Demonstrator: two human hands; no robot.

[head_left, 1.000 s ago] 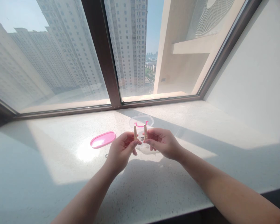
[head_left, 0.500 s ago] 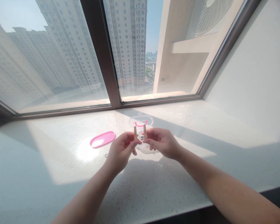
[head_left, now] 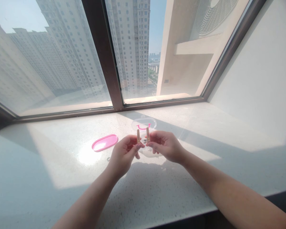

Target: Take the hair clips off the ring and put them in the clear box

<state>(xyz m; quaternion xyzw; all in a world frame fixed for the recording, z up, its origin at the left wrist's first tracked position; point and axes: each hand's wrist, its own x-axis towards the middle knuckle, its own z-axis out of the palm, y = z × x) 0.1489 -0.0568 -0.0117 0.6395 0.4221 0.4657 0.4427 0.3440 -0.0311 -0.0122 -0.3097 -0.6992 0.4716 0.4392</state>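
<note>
My left hand is closed, thumb and fingers pinching a slim gold-coloured clip that stands upright. Its twin, a second gold-coloured clip, is pinched by my right hand. The two clips are side by side with a small gap between them; their exact kind is too small to make out. Behind and below the hands lies an open clear plastic case, its transparent lid fitted with a pink handle. My hands partly hide the case's lower part, where small dark items show.
A pink oval tray lies left of my left hand on the speckled white windowsill. Close to my left wrist is a small metal ring-like piece. A dark-framed window borders the back, a white wall the right.
</note>
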